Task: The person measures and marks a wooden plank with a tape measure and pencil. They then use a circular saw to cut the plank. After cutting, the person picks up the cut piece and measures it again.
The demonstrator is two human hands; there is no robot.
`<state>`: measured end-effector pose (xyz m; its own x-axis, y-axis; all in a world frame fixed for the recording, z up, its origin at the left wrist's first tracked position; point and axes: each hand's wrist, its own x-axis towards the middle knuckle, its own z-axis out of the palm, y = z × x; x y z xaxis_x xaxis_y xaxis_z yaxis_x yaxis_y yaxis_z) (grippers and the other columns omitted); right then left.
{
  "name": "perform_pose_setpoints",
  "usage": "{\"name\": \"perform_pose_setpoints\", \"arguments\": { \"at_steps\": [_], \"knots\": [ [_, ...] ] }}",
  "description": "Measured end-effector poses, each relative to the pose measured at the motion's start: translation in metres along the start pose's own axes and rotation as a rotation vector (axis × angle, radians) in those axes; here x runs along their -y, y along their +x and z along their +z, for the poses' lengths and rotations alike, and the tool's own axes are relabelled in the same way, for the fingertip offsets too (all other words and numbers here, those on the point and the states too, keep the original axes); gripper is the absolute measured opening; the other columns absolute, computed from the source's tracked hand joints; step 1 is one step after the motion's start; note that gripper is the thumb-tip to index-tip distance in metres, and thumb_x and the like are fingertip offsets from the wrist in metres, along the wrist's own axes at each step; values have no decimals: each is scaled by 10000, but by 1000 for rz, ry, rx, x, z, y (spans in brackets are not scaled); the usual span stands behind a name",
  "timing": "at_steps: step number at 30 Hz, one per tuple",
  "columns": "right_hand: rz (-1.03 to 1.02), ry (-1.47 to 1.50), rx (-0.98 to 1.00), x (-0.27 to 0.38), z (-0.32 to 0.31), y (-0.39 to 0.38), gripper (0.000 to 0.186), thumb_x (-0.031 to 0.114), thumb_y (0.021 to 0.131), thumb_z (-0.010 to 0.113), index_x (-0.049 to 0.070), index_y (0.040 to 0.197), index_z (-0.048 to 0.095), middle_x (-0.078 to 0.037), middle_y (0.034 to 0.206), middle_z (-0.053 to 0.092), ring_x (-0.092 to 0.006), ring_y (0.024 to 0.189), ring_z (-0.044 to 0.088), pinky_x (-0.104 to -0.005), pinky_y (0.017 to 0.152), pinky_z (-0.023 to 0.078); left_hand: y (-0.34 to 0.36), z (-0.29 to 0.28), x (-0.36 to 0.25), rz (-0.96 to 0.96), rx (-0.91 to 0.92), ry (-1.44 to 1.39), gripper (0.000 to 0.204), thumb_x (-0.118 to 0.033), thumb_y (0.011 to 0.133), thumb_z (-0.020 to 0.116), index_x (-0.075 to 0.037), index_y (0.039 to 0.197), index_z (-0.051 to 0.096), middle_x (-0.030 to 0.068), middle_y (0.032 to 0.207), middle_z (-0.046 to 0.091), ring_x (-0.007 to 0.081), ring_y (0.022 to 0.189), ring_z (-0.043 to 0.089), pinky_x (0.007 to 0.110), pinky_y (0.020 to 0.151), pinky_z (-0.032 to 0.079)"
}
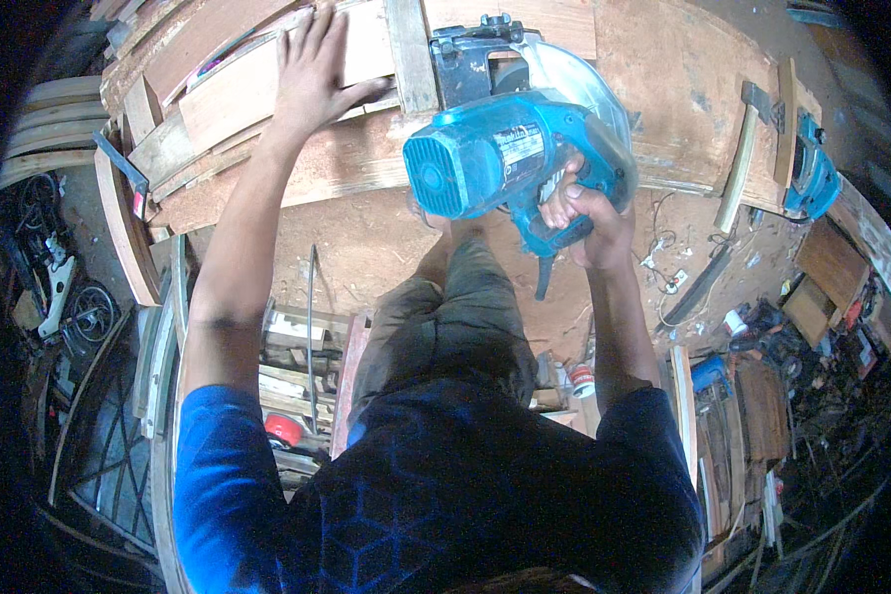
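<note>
My right hand (591,210) is wrapped round the handle of a teal circular saw (465,158). The saw's black base (462,74) rests at the far side of the motor, over the wooden workbench (663,119), and its clear-grey blade guard (584,79) faces right. Just left of the base lies a narrow grey-brown wood strip (412,49), pointing away from me. Flat on a pale board (238,99) lies my left hand (314,69), fingers spread, thumb toward the strip. Most of the blade is hidden by the guard and motor.
A hammer (747,148) lies on the bench's right part, beside another teal power tool (812,168) at its end. Several loose boards are stacked at the far left. Cables (663,257) trail over the dirt floor, and a bicycle (69,287) stands at the left.
</note>
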<state>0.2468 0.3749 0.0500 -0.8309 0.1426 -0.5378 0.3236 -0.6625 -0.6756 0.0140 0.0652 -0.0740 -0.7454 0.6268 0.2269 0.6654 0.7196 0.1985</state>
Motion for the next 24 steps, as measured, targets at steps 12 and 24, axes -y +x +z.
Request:
{"name": "perform_pose_setpoints", "arguments": {
  "at_steps": [12,24],
  "knots": [
    [-3,13,16,-1,-3,2,283,17,850,674,4,1111,564,-56,745,563,-161,588,541,-346,579,463,22,-9,-9,-16,267,46,1216,-707,725,738,43,1575,297,266,1641,279,435,1544,203,595,1260,84],
    [-5,1,28,4,1,14,285,44,849,677,-6,1103,556,-63,731,556,-160,579,542,-346,577,469,23,-9,-7,11,225,19,1192,-692,723,746,37,1566,324,272,1629,298,447,1529,233,611,1250,111]
  ]
}}
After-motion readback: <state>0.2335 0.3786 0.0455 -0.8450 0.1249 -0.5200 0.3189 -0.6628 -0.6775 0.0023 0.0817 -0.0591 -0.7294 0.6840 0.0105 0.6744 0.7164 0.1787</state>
